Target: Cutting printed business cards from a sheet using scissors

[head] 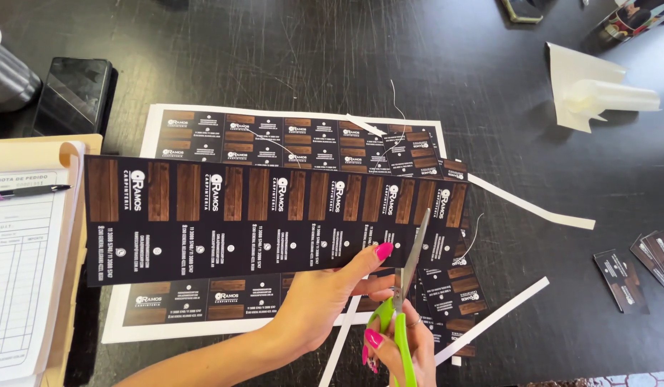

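Observation:
My left hand (325, 294) holds a long dark strip of printed cards (231, 218) by its lower edge, thumb on the front. The strip shows brown wood-look panels and white print. My right hand (407, 344) grips green-handled scissors (403, 287). Their blades are partly open and cut upward into the strip near its right end. Under the strip lies a printed sheet of the same cards (274, 136) with a white margin.
Cut cards are piled at right of the scissors (454, 294), more lie at the far right (636, 269). White paper offcuts (532, 208) and curled paper (597, 89) lie on the dark table (418, 57). An order pad with a pen (24, 258) and a phone (74, 93) sit at left.

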